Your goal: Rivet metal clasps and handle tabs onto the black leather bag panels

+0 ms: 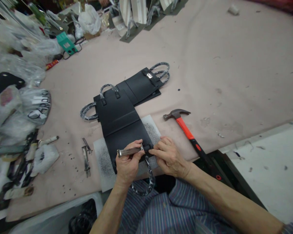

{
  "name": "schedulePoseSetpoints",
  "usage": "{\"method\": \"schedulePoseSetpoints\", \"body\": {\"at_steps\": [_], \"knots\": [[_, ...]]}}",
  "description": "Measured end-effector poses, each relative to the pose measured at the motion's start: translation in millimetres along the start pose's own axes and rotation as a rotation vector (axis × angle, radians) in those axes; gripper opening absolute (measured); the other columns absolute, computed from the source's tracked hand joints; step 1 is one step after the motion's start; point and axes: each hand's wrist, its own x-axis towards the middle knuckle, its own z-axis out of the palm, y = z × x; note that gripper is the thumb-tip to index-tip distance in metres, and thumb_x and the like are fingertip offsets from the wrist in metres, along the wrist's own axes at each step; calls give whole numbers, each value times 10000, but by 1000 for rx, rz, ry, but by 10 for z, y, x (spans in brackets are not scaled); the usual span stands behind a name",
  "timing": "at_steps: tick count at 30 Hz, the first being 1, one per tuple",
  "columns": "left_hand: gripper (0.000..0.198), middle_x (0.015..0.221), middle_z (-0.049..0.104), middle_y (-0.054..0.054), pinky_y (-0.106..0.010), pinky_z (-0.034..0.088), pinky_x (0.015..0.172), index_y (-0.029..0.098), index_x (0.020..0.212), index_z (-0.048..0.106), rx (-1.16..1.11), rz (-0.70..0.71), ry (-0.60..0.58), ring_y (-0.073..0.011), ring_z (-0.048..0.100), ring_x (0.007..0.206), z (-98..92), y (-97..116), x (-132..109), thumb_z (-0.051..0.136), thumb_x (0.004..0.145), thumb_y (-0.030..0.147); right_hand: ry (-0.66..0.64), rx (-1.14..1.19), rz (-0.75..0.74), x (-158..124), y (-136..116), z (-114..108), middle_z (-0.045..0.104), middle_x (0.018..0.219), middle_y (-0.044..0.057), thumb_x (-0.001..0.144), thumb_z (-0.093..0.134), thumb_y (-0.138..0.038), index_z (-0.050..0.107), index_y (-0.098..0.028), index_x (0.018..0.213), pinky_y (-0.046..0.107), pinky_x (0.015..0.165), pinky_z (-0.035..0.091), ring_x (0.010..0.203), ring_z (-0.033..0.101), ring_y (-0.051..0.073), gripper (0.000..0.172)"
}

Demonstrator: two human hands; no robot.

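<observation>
My left hand point(128, 165) is closed around a metal punch point(129, 151), whose tip is near a strap tab on a black leather bag panel point(124, 130). With fingers bent, my right hand point(169, 154) presses at the tab beside that tip; what its fingertips grip is hard to make out. A plastic-wrapped handle point(149, 172) hangs from the panel's near edge toward my lap. Under the panel lies a speckled white board point(104, 162). A claw hammer point(185, 128) with a red and black grip rests to the right of my right hand.
More black bag panels point(143, 86) with wrapped handles lie beyond. Metal punches point(86, 161) sit left of the board. Plastic bags point(36, 104) and tools crowd the left side, near a green box point(67, 43). A lined bin point(97, 203) stands below the table edge.
</observation>
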Motion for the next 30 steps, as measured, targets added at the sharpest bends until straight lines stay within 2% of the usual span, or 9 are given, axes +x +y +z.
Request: {"method": "schedulePoseSetpoints", "body": {"at_steps": [3, 7, 10, 14, 18, 21, 30], "knots": [[137, 1075, 781, -86, -446, 601, 985, 185, 931, 745, -66, -47, 64, -243, 754, 992, -10, 3, 16, 771, 810, 242, 16, 28, 77, 62, -23, -5, 629, 918, 56, 872, 473, -87, 677, -214, 1119, 432, 836, 422, 886, 527, 228, 345], [143, 1085, 779, -87, -439, 617, 952, 174, 927, 735, -129, -97, 97, -233, 762, 956, -22, -15, 24, 770, 815, 255, 1, -11, 206, 286, 11, -65, 674, 926, 59, 968, 494, -172, 668, -193, 1073, 377, 795, 440, 883, 605, 206, 204], [134, 1068, 783, -79, -451, 600, 990, 180, 923, 742, -110, -83, 76, -232, 759, 963, -26, -26, 22, 771, 809, 245, -122, -105, 289, 507, 70, -114, 686, 831, 34, 943, 587, -233, 676, -211, 884, 325, 671, 413, 745, 604, 174, 109], [115, 1062, 782, -75, -456, 589, 1011, 184, 916, 749, -99, -72, 71, -235, 754, 975, -30, -18, 17, 761, 814, 236, -307, -247, 340, 723, 114, -143, 663, 695, 5, 860, 725, -303, 636, -224, 749, 316, 550, 285, 610, 550, 155, 162], [113, 1065, 780, -77, -444, 596, 1001, 183, 910, 750, -106, -88, 72, -232, 755, 963, -33, -15, 18, 761, 807, 226, -372, -288, 349, 848, 134, -140, 612, 599, -7, 826, 761, -346, 632, -228, 712, 307, 523, 234, 553, 523, 141, 209], [116, 1056, 783, -68, -432, 599, 995, 188, 915, 750, -108, -87, 77, -224, 756, 960, -33, -23, 26, 759, 803, 216, -416, -340, 335, 910, 138, -135, 610, 591, 5, 819, 758, -386, 643, -225, 713, 305, 524, 236, 564, 551, 153, 225], [121, 1072, 783, -74, -410, 612, 967, 181, 926, 750, -84, -51, 54, -219, 758, 965, -40, -47, 19, 759, 814, 224, -581, -387, 280, 981, 69, -219, 734, 792, 68, 917, 628, -412, 671, -216, 890, 299, 579, 294, 718, 659, 206, 202]]}}
